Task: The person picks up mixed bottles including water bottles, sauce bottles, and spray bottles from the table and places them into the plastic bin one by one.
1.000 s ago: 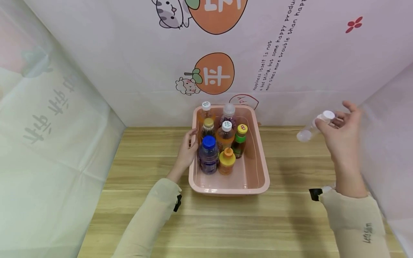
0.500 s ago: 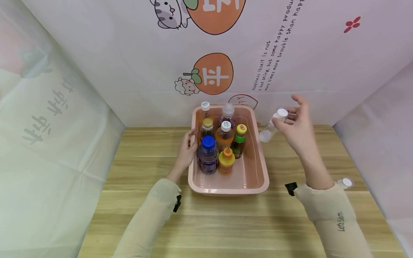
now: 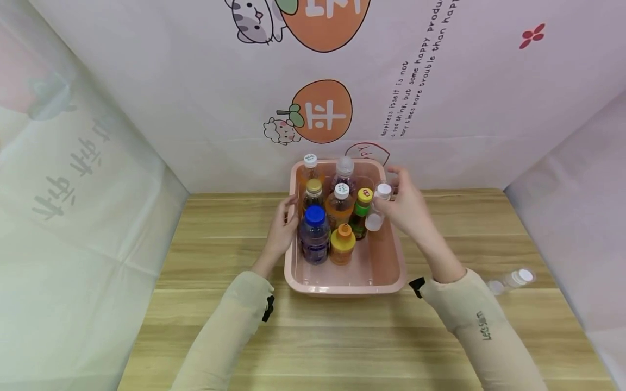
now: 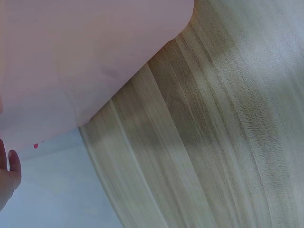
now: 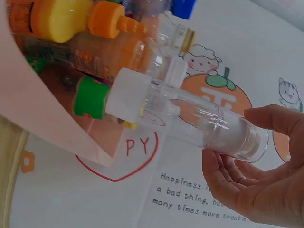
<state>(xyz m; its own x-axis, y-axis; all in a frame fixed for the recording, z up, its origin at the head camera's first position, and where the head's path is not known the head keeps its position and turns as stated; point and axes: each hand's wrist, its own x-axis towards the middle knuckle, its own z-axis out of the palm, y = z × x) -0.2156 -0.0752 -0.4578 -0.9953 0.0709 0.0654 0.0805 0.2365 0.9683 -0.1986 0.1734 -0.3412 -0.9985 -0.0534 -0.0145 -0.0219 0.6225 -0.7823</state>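
Observation:
My right hand [image 3: 403, 203] grips one end of a clear cylindrical bottle [image 3: 375, 212] with white parts at both ends. It hangs tilted inside the right side of the pink basin [image 3: 344, 289], beside the yellow-capped, green-necked bottle [image 3: 363, 206]. In the right wrist view, a white cap [image 5: 128, 95] is at the end away from my right hand [image 5: 266, 175], overlapping the green-necked bottle. My left hand [image 3: 282, 225] holds the basin's left rim; some of its fingers are hidden. Only part of the left hand [image 4: 7, 178] shows in the left wrist view.
Inside the basin stand a blue-capped bottle [image 3: 315, 239], a yellow squeeze bottle [image 3: 343, 247] and several other bottles. Another clear bottle [image 3: 515, 278] lies on the wooden table [image 3: 303, 347] at the right. A printed cloth [image 3: 430, 157] hangs behind the basin.
My right hand has carried the clear bottle leftward from the table's right side and over the basin's right rim. My left hand has stayed at the basin's left rim.

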